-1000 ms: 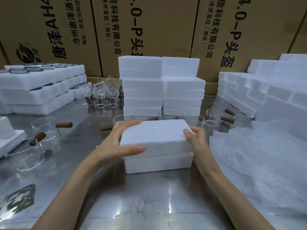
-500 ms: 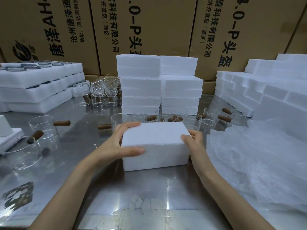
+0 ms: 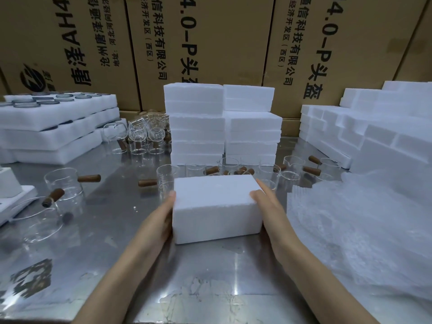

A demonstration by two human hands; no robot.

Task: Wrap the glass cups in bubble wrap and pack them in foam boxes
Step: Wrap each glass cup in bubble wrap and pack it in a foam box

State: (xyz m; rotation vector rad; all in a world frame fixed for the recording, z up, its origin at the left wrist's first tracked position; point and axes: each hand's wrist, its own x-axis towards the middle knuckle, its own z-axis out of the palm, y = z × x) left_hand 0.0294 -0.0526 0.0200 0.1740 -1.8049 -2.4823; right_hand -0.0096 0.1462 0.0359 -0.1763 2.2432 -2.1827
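Fingers [image 3: 171, 195] straight on both our hands, left hand [image 3: 156, 220] and right hand [image 3: 268, 206] pressing flat against ends of closed foam box [image 3: 215, 206], sitting on counter [image 3: 210, 277] before glass cups [image 3: 268, 169].

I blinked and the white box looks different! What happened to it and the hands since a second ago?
The lid came down onto the foam box, closing the gap, so it now sits as one shut block on the metal table. The left hand and right hand uncurled; their fingers now lie straight, pressing flat against the box's two ends. The glass cups, the foam stacks and the bubble wrap stayed put.
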